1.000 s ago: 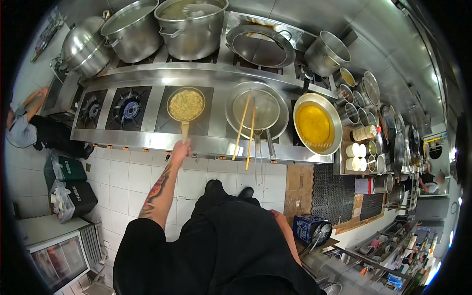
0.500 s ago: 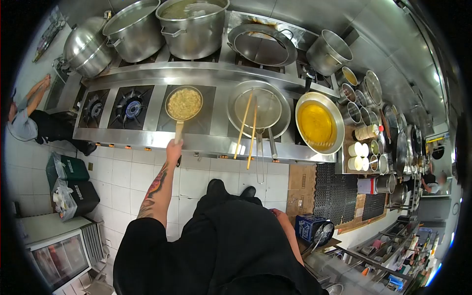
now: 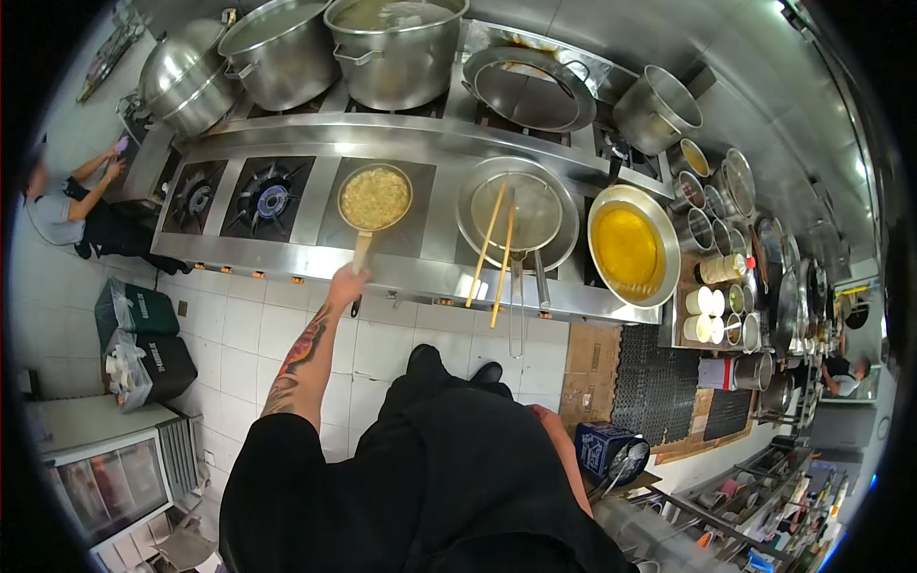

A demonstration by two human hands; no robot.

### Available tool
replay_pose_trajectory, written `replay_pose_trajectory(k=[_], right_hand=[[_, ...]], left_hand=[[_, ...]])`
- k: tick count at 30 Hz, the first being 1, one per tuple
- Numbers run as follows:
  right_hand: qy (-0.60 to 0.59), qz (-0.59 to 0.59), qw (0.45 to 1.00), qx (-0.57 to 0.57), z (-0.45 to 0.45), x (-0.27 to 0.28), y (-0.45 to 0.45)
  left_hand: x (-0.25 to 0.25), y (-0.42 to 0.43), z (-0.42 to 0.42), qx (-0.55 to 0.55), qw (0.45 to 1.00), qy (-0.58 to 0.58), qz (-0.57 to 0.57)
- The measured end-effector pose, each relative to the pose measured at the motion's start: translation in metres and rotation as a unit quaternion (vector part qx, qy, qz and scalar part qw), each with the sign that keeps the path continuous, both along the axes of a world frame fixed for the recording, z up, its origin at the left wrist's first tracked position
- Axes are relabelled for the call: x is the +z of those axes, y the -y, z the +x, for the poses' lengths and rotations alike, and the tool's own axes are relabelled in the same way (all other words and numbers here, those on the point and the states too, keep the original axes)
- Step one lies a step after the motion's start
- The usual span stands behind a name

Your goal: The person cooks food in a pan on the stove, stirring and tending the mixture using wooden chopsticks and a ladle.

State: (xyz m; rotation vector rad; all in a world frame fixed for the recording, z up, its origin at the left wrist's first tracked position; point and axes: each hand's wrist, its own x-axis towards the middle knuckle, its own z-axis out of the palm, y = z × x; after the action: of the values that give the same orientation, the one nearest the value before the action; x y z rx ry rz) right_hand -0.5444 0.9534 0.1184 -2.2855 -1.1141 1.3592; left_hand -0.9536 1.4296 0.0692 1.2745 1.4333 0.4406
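My left hand point(image 3: 349, 284) is closed round the pale handle point(image 3: 362, 250) of a frying pan point(image 3: 375, 198). The pan sits level on the flat dark section of the stove, and a chunky, pale yellow-brown mixture covers its inside. At my right side hangs my right hand point(image 3: 543, 414), partly hidden by my dark clothing; its fingers cannot be made out. To the right of the pan, a round strainer point(image 3: 516, 212) rests over a wide metal bowl, with two long wooden chopsticks point(image 3: 487, 244) lying across it. Beyond that stands a wide pan point(image 3: 673, 234) of yellow-orange liquid.
Gas burners point(image 3: 271, 200) lie left of the pan. Large stockpots point(image 3: 396, 67) and a wok point(image 3: 531, 89) line the back. Seasoning containers point(image 3: 705, 315) stand at the right. A person point(image 3: 95, 205) is at the far left. Black bins point(image 3: 158, 366) stand on the tiled floor.
My view has shifted slightly, so the stove appears farther right. My left hand keeps hold of the frying pan handle. The person at the far left has moved their hands.
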Motion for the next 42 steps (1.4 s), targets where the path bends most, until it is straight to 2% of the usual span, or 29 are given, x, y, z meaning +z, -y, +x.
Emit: replay_pose_trajectory(k=[2, 5, 6, 7, 8, 9, 11, 12, 14, 15, 17, 18, 19, 22, 23, 24, 25, 26, 27, 28, 29, 30, 32, 33, 36, 39, 42], right_hand=[[-0.016, 0.010, 1.000, -0.011, -0.002, 0.012, -0.008], [-0.022, 0.007, 1.000, -0.014, -0.003, 0.016, -0.007], [-0.014, 0.010, 1.000, 0.005, -0.001, 0.015, -0.007], [-0.007, 0.014, 1.000, 0.022, 0.000, 0.013, -0.009], [-0.008, 0.016, 1.000, 0.024, 0.000, 0.011, -0.011], [-0.008, 0.005, 1.000, 0.010, -0.001, 0.010, -0.010], [-0.005, -0.006, 1.000, -0.002, 0.001, 0.006, -0.005], [-0.007, 0.004, 1.000, -0.005, 0.006, -0.008, 0.003], [-0.011, 0.018, 1.000, -0.012, 0.013, -0.025, 0.002], [-0.011, 0.004, 1.000, -0.022, 0.012, -0.027, 0.002], [-0.009, -0.015, 0.999, -0.033, 0.009, -0.026, 0.012], [-0.020, 0.001, 0.999, -0.030, 0.008, -0.018, 0.012], [-0.031, 0.019, 0.999, -0.026, 0.009, -0.011, 0.009], [0.006, -0.006, 1.000, -0.012, 0.003, 0.007, 0.002], [0.007, -0.009, 1.000, -0.014, 0.005, -0.007, 0.012], [-0.045, 0.019, 0.997, -0.051, 0.008, -0.023, 0.018], [-0.097, 0.048, 0.990, -0.087, 0.010, -0.025, 0.015], [-0.097, 0.049, 0.990, -0.087, 0.014, -0.027, 0.014], [-0.046, 0.023, 0.997, -0.057, 0.013, -0.016, 0.007], [0.004, -0.004, 1.000, -0.026, 0.009, -0.007, 0.004], [0.004, -0.005, 1.000, -0.025, 0.007, -0.008, 0.005], [-0.008, 0.008, 1.000, -0.026, 0.008, -0.005, 0.004], [-0.022, 0.023, 0.999, -0.027, 0.009, -0.003, -0.003], [-0.009, 0.008, 0.999, -0.030, 0.008, -0.002, -0.004], [0.000, -0.003, 1.000, -0.020, 0.006, 0.004, -0.001], [0.000, 0.014, 1.000, -0.004, 0.007, 0.001, -0.004], [0.011, 0.013, 1.000, 0.014, 0.009, 0.003, -0.005]], left_hand=[[0.011, -0.003, -0.008, 0.061, 0.977, -0.117, 0.170], [0.000, -0.008, -0.003, 0.005, 0.969, -0.154, 0.194], [0.022, -0.009, 0.005, -0.029, 0.962, -0.180, 0.203], [0.046, -0.002, 0.012, 0.063, 0.983, -0.126, 0.117], [0.018, -0.010, 0.008, 0.064, 0.983, -0.127, 0.118], [-0.028, -0.019, 0.006, 0.010, 0.984, -0.113, 0.134], [-0.016, -0.018, 0.016, -0.072, 0.982, -0.124, 0.119], [0.005, -0.015, 0.018, -0.070, 0.983, -0.122, 0.120], [0.030, -0.011, 0.019, 0.052, 0.987, -0.104, 0.115], [0.022, -0.012, 0.015, -0.011, 0.976, -0.088, 0.199], [0.010, -0.015, 0.007, -0.049, 0.979, -0.113, 0.162], [0.023, -0.015, 0.012, -0.080, 0.979, -0.137, 0.131], [0.008, -0.020, 0.007, -0.010, 0.984, -0.111, 0.136], [-0.021, -0.019, 0.004, -0.051, 0.985, -0.100, 0.129], [-0.013, -0.017, 0.010, -0.065, 0.988, -0.113, 0.078], [-0.014, -0.017, 0.012, -0.064, 0.989, -0.110, 0.078], [-0.016, -0.018, 0.011, 0.000, 0.990, -0.075, 0.116], [-0.017, -0.019, 0.009, 0.062, 0.985, -0.042, 0.152], [-0.017, -0.020, 0.009, 0.061, 0.985, -0.043, 0.152], [-0.016, -0.021, 0.010, 0.006, 0.990, -0.087, 0.108], [-0.015, -0.021, 0.013, -0.047, 0.988, -0.129, 0.064], [-0.001, -0.016, 0.016, -0.045, 0.989, -0.127, 0.064], [0.039, -0.007, 0.018, 0.093, 0.989, -0.065, 0.094], [-0.011, -0.015, 0.005, 0.021, 0.986, -0.095, 0.134], [0.014, -0.011, 0.015, -0.049, 0.987, -0.123, 0.096], [-0.018, -0.011, 0.010, -0.054, 0.980, -0.144, 0.130], [0.035, -0.006, 0.020, -0.087, 0.986, -0.130, 0.055]])
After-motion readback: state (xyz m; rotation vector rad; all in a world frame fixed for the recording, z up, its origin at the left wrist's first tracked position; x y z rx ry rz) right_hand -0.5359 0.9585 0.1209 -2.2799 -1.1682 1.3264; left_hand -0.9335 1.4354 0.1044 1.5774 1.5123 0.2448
